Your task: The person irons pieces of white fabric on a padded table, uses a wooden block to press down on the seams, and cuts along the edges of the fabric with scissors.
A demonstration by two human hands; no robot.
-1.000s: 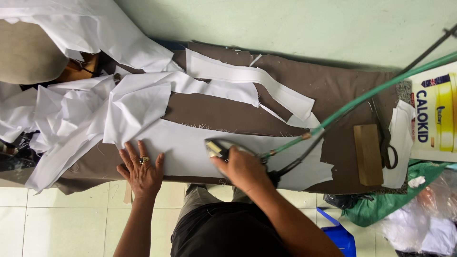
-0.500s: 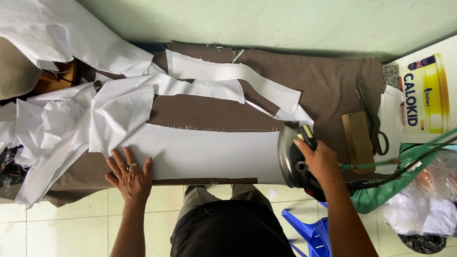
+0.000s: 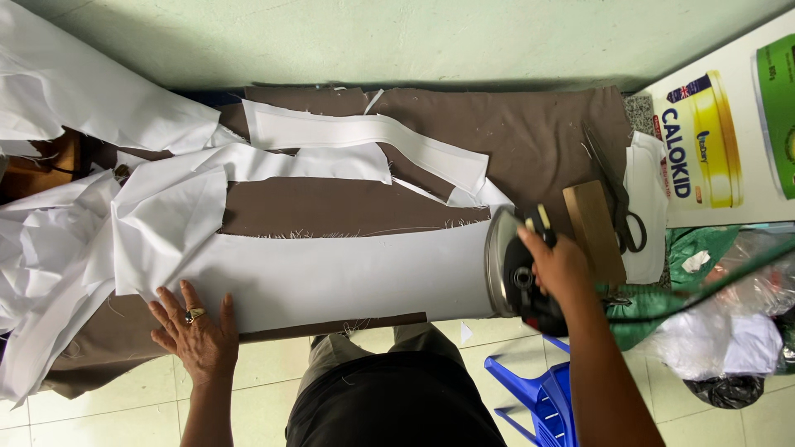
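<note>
R hand (image 3: 556, 263) grips iron (image 3: 515, 273) at right end of white fabric strip (image 3: 331, 277) on brown-covered tabletop (image 3: 530, 132) — L hand (image 3: 197, 335) flat, fingers spread, pressing strip's near-left edge.

Pale green wall (image 3: 414, 41), tiled floor (image 3: 124, 406), blue plastic stool (image 3: 538, 401)

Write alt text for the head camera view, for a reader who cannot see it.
A person's right hand grips an iron at the right end of a long white fabric strip, while the left hand lies flat on its other end. The strip lies on a brown-covered table, with scissors to the right.
</note>
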